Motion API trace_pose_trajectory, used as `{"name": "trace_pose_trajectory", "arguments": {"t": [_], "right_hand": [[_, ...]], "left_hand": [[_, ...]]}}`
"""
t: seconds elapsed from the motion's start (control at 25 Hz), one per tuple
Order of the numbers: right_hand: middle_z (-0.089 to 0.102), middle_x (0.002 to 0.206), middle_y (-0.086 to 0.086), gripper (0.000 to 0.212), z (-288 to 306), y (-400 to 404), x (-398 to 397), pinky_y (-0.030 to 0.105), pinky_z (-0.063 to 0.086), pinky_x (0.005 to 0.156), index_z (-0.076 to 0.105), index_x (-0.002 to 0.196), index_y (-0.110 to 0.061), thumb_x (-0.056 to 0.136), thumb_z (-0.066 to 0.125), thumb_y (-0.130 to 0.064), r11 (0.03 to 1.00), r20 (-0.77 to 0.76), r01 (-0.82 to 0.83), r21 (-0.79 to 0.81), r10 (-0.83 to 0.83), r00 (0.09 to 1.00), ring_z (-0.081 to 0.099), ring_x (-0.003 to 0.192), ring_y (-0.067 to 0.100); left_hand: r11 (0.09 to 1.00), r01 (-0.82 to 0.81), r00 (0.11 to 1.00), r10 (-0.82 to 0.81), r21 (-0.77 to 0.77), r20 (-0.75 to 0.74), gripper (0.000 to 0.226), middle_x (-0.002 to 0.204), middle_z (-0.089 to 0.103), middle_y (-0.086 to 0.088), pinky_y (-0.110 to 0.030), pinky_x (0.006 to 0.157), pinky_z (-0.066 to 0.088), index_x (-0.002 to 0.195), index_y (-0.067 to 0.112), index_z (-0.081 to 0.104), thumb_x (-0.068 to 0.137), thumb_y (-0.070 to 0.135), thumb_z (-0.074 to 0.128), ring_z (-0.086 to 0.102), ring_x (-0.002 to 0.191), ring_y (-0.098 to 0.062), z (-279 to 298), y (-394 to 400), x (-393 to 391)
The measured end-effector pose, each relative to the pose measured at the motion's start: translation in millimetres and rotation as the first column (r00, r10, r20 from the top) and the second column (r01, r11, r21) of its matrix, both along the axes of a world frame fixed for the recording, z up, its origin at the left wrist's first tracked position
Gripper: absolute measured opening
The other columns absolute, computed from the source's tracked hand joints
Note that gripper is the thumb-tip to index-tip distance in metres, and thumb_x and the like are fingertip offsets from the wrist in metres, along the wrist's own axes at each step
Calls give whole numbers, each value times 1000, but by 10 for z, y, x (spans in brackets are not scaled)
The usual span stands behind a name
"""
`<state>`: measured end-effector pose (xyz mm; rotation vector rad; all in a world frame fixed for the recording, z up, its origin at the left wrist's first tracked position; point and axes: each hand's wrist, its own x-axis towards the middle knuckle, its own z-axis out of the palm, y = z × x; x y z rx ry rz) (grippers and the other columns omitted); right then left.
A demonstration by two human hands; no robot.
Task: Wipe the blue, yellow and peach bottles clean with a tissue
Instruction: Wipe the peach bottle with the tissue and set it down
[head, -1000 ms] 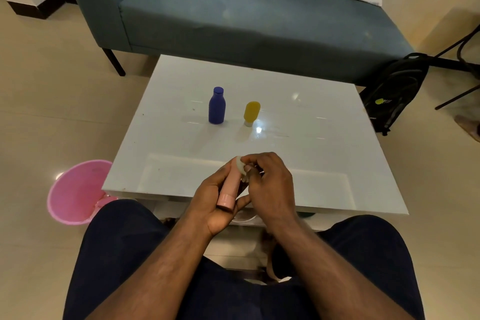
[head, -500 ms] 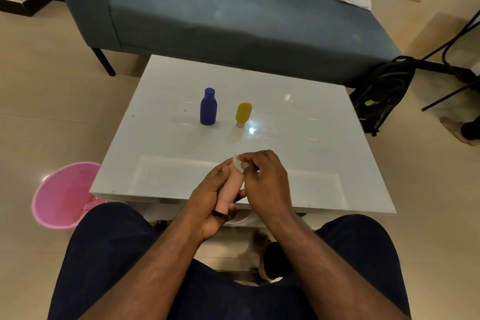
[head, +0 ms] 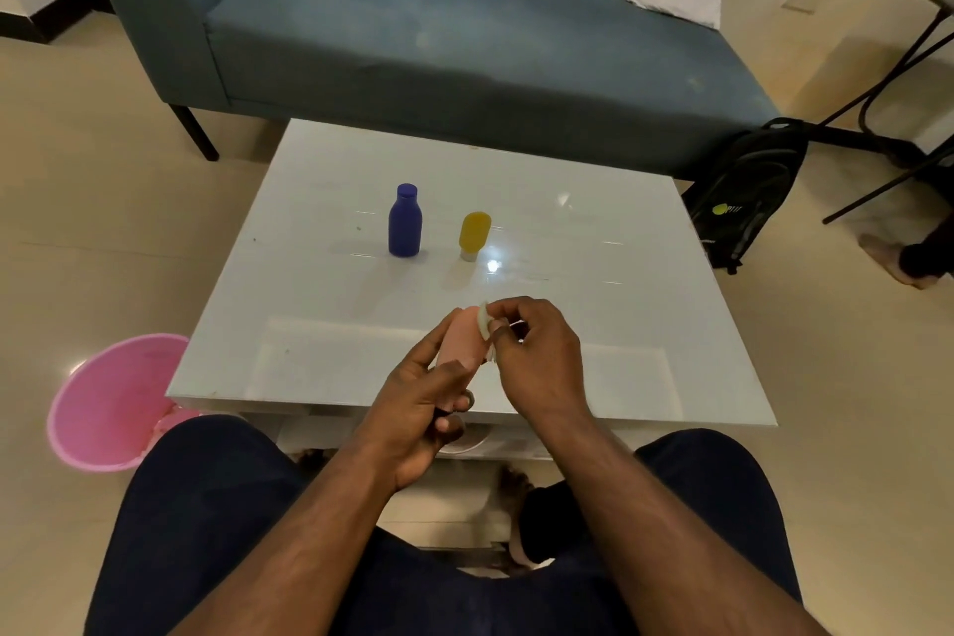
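My left hand point(head: 423, 403) grips the peach bottle point(head: 460, 338) above the near edge of the white table point(head: 593, 274); its lower end is hidden in my palm. Pinched in my right hand point(head: 537, 356) is a small folded white tissue point(head: 484, 320), pressed against the bottle's upper right side. Further back on the table the blue bottle point(head: 405, 221) stands upright. Just to its right the yellow bottle point(head: 474, 235) stands on its pale cap, tilted slightly.
A pink bin point(head: 113, 403) sits on the floor left of the table. A teal sofa point(head: 439, 31) runs behind the table, with a black backpack point(head: 743, 191) at its right end. Another person's foot point(head: 901, 261) shows at the far right.
The peach bottle has turned in my left hand, and its cap end has slipped out of sight in my palm. The tissue stays at the bottle's upper end. The camera view shifted slightly.
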<state>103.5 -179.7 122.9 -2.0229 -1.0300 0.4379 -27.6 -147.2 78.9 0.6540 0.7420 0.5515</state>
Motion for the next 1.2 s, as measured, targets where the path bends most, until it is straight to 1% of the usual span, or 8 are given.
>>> {"name": "trace_pose_trajectory", "arguments": {"t": [0.12, 0.32, 0.52, 0.72, 0.92, 1.04, 1.12, 1.2], "right_hand": [[60, 105, -12, 17, 33, 20, -14, 15, 48, 80, 67, 101, -26, 92, 57, -17, 999, -27, 22, 28, -22, 999, 56, 93, 4], [57, 109, 1, 32, -66, -72, -149, 28, 47, 86, 67, 114, -16, 84, 60, -4, 930, 383, -343, -130, 366, 848, 47, 102, 16], [61, 104, 0, 24, -64, 52, 87, 30, 50, 87, 69, 103, -15, 87, 58, -1, 993, 273, -110, -45, 118, 955, 56, 97, 15], [61, 101, 2, 22, -180, -225, -252, 27, 48, 79, 70, 103, -13, 81, 64, -12, 903, 436, -419, -88, 414, 799, 51, 95, 16], [57, 107, -2, 33, -182, -45, 21, 17, 47, 82, 66, 112, -18, 87, 57, 1, 992, 256, -129, -6, 126, 958, 56, 97, 12], [57, 100, -2, 28, -227, -209, -233, 20, 49, 77, 67, 108, -16, 86, 57, -4, 957, 296, -290, -9, 280, 913, 54, 90, 11], [58, 100, -2, 26, -248, -351, -286, 18, 48, 77, 68, 109, -17, 86, 60, -7, 914, 328, -404, -37, 393, 859, 52, 91, 12], [58, 100, -2, 28, -262, -239, -130, 21, 49, 77, 69, 107, -16, 84, 59, -3, 935, 328, -355, -19, 342, 881, 54, 91, 13]], "left_hand": [[989, 41, 994, -26, 142, -104, 54, 101, 66, -9, -25, 50, 42, 132, 45, 62, 94, 6, 63, 50, 63, -16, -42, -32, 41], [920, 41, 962, 69, 390, -263, 35, 93, 75, -2, -25, 61, 49, 110, 35, 72, 88, 8, 69, 66, 77, -18, -77, -93, 57], [859, 119, 900, 119, 498, -420, 40, 111, 68, 20, -15, 75, 50, 121, 39, 63, 88, 19, 74, 64, 97, 6, -106, -91, 76], [889, 77, 895, 138, 451, -424, 19, 88, 76, 3, -32, 70, 58, 105, 31, 69, 94, 17, 63, 72, 85, -16, -131, -93, 79], [949, 36, 958, 58, 314, -282, 31, 82, 66, -1, -28, 57, 44, 125, 29, 68, 95, 35, 65, 53, 65, -13, -146, -66, 67], [1000, -30, 999, 30, -4, -44, 62, 88, 66, -18, -32, 62, 40, 126, 18, 68, 92, 66, 47, 55, 72, -18, -137, -42, 54], [997, -36, 999, 37, -75, 16, 69, 103, 68, -24, -32, 63, 41, 128, 17, 68, 92, 69, 39, 56, 76, -22, -167, -25, 44], [995, -49, 999, 50, -90, 12, 71, 94, 64, -16, -27, 53, 40, 132, 14, 64, 92, 67, 42, 51, 68, -16, -167, -16, 43]]}}
